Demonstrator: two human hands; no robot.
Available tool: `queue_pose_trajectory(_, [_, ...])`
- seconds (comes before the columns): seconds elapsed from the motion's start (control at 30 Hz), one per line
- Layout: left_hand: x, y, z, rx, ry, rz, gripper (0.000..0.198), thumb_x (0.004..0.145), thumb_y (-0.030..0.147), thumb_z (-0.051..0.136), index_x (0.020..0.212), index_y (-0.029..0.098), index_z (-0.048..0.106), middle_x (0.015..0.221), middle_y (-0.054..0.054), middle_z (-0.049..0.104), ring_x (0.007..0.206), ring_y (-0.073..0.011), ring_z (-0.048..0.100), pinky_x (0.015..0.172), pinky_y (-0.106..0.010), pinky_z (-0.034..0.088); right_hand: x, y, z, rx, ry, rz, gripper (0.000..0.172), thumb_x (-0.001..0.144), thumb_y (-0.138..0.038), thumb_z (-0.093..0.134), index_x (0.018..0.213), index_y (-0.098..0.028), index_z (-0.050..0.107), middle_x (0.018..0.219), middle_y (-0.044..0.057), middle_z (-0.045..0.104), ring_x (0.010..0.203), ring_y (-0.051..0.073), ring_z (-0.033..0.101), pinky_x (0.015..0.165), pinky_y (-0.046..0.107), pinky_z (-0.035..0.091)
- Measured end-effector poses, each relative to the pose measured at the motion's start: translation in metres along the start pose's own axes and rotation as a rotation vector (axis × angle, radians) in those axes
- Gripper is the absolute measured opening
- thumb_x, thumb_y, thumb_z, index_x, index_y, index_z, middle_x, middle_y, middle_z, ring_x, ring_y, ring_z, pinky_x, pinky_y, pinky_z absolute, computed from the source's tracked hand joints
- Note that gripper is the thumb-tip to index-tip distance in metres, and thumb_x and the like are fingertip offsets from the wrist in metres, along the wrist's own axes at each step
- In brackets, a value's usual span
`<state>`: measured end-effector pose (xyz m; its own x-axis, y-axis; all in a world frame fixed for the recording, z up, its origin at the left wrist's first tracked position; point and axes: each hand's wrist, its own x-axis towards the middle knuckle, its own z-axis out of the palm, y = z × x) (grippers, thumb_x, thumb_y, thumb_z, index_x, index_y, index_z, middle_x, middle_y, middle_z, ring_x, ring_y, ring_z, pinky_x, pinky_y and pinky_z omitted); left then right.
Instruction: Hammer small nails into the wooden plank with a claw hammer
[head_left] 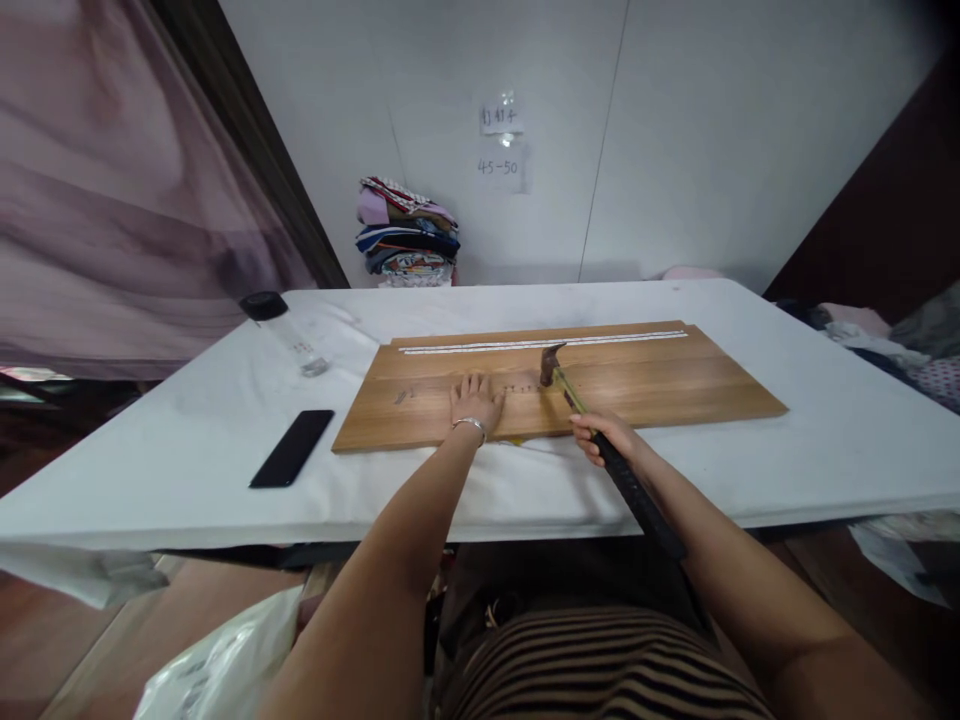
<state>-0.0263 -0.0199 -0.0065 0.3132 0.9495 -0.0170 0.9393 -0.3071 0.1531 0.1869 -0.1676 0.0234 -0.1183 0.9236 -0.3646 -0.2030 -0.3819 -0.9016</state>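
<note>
A claw hammer [574, 393] with a rusty head and a long black grip is held in my right hand [607, 436], fingers wrapped round the handle. Its head is over the middle of a wooden board [637, 385]. My left hand [477, 402] lies flat on the board, fingers stretched out. Just right of it, a short row of nails [521, 389] stands in the wood, leading toward the hammer head. A few loose nails [403, 396] lie on the board to the left. Whether the hammer face touches a nail I cannot tell.
White strips [540, 345] run along the board's far edge. A black phone [292, 448] and a clear bottle [285, 332] with a black lid lie to the left on the white-covered table [187, 450]. Folded clothes [409, 235] are stacked by the wall; more cloth lies at right.
</note>
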Motion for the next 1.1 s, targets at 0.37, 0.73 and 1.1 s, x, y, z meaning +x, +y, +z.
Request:
queue_pose_trajectory(0.37, [0.000,-0.002,0.001,-0.002,0.007,0.008,0.065,0.105,0.052,0.025,0.158,0.024,0.048,0.171,-0.010,0.038,0.159,-0.0273,0.029,0.129,-0.051,0.024,-0.001,-0.003,0.003,0.005,0.024,0.005,0.047,0.074,-0.047,0.080,0.066,-0.025,0.039,0.045,-0.009,0.040,0.036,0.006,0.031,0.030,0.019,0.029])
queue_pose_trajectory(0.73, [0.005,-0.005,0.006,-0.029,0.014,0.010,0.065,0.104,0.054,0.026,0.158,0.024,0.048,0.171,-0.009,0.037,0.159,-0.0286,0.028,0.129,-0.052,0.023,-0.001,-0.005,0.004,0.040,0.028,0.009,0.047,0.071,-0.043,0.083,0.069,-0.026,0.040,0.047,-0.009,0.041,0.035,0.007,0.032,0.029,0.021,0.028])
queue_pose_trajectory(1.1, [-0.001,0.000,-0.002,-0.007,0.007,-0.005,0.063,0.105,0.051,0.027,0.156,0.023,0.050,0.170,-0.010,0.039,0.158,-0.0281,0.031,0.128,-0.051,0.025,0.001,-0.003,0.001,0.083,0.052,0.002,0.040,0.073,-0.037,0.081,0.077,-0.026,0.043,0.051,-0.010,0.042,0.037,0.007,0.036,0.029,0.019,0.030])
